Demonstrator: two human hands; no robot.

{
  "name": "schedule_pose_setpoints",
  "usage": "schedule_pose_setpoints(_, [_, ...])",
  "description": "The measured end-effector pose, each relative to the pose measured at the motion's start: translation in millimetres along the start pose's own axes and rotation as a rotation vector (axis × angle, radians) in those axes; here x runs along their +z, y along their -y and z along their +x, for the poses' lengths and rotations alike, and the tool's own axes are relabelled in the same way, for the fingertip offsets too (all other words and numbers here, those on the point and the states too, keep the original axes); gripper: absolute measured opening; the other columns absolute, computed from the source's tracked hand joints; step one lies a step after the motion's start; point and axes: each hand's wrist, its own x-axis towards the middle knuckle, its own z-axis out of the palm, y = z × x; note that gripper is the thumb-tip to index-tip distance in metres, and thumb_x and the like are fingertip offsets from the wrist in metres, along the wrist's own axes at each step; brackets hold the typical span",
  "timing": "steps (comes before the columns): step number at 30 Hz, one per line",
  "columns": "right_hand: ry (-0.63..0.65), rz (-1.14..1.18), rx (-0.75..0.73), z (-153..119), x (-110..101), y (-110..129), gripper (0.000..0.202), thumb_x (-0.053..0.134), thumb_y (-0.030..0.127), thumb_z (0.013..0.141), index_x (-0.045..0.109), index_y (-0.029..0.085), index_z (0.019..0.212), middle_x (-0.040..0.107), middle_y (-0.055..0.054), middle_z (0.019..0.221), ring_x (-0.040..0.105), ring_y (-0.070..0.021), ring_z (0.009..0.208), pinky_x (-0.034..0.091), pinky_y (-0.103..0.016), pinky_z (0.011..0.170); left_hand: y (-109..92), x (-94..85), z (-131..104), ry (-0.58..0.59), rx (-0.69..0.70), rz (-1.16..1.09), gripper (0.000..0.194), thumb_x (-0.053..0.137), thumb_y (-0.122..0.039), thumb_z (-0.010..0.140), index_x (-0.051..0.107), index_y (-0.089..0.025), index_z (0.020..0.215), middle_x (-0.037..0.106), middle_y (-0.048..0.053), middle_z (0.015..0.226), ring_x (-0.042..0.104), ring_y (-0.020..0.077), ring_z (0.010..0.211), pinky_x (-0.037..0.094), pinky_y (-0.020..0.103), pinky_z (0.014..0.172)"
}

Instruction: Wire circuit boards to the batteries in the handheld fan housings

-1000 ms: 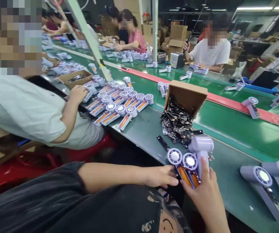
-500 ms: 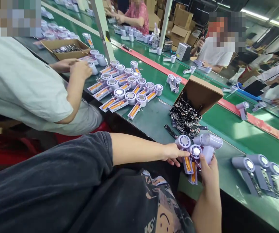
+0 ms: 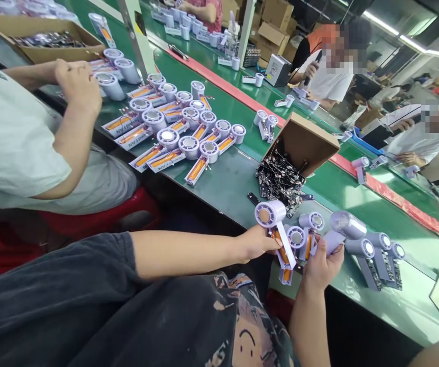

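My left hand (image 3: 259, 243) is closed round the handle of a lilac handheld fan (image 3: 271, 214), its round head raised and orange parts showing in the open handle. My right hand (image 3: 324, 260) grips another lilac fan (image 3: 347, 225) by its handle, with the round head pointing up and right. Between my hands, at the table edge, lie two more fans, one with a silver disc (image 3: 296, 236) and one just behind it (image 3: 311, 221). Just beyond them, black circuit boards (image 3: 280, 178) with wires spill from a tilted cardboard box (image 3: 307, 142).
Many open fans (image 3: 188, 147) stand in rows to the left, near a co-worker's hands (image 3: 77, 86). Several fans with circuit boards (image 3: 370, 250) stand at right. A green conveyor (image 3: 376, 199) with a red strip runs behind; people sit across it.
My left hand, which was pointing at the fans with fingers spread, now holds one lifted and turned. The right hand's fan has tilted further right. The whole view has shifted right.
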Motion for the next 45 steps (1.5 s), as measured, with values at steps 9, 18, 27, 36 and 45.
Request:
schedule_pose_setpoints(9, [-0.222, -0.075, 0.066, 5.5, 21.7, -3.6, 0.058, 0.056, 0.057, 0.086, 0.055, 0.015, 0.126, 0.064, -0.015, 0.12, 0.064, -0.0287, 0.107, 0.051, -0.05, 0.099, 20.2, 18.9, 13.7, -0.043, -0.031, -0.019, 0.033, 0.067, 0.002, 0.069, 0.068, -0.014, 0.098, 0.075, 0.006, 0.104, 0.069, 0.0222, 0.106, 0.049, 0.041, 0.108])
schedule_pose_setpoints(18, [-0.223, -0.251, 0.036, 31.0, 8.2, -25.2, 0.064, 0.058, 0.06, 0.083, 0.057, 0.016, 0.13, 0.065, -0.014, 0.119, 0.061, -0.0331, 0.112, 0.05, -0.051, 0.097, 12.8, 51.0, 55.1, -0.024, 0.037, -0.02, 0.034, 0.068, 0.0, 0.072, 0.07, -0.012, 0.104, 0.075, 0.01, 0.115, 0.068, 0.024, 0.113, 0.048, 0.039, 0.111])
schedule_pose_setpoints(27, [-0.407, -0.318, -0.074, 44.3, -2.4, -36.4, 0.07, 0.058, 0.059, 0.085, 0.057, 0.012, 0.136, 0.04, -0.024, 0.142, 0.039, -0.0385, 0.138, 0.039, -0.057, 0.111, 4.4, 66.2, 109.5, -0.016, 0.062, 0.0, 0.032, 0.065, -0.005, 0.077, 0.067, -0.013, 0.108, 0.073, 0.011, 0.118, 0.068, 0.0238, 0.113, 0.051, 0.04, 0.108])
schedule_pose_setpoints(36, [-0.377, -0.14, -0.109, 45.1, -11.2, -31.4, 0.074, 0.069, 0.055, 0.079, 0.051, 0.019, 0.14, 0.043, -0.018, 0.124, 0.043, -0.0378, 0.126, 0.044, -0.06, 0.101, 8.7, 35.8, 79.7, 0.096, 0.107, 0.015, 0.03, 0.075, -0.008, 0.071, 0.072, -0.013, 0.1, 0.075, 0.008, 0.107, 0.067, 0.0245, 0.113, 0.045, 0.042, 0.111])
schedule_pose_setpoints(45, [0.032, 0.525, 0.102, 61.5, -23.7, -1.4, 0.063, 0.045, 0.072, 0.083, 0.056, 0.03, 0.129, 0.06, -0.006, 0.097, 0.043, -0.0105, 0.055, 0.03, -0.02, 0.038, 11.8, 25.7, 72.1, 0.354, 0.044, 0.168, 0.055, 0.093, -0.031, 0.056, 0.073, -0.011, 0.103, 0.075, 0.01, 0.098, 0.066, 0.0297, 0.108, 0.048, 0.046, 0.104])
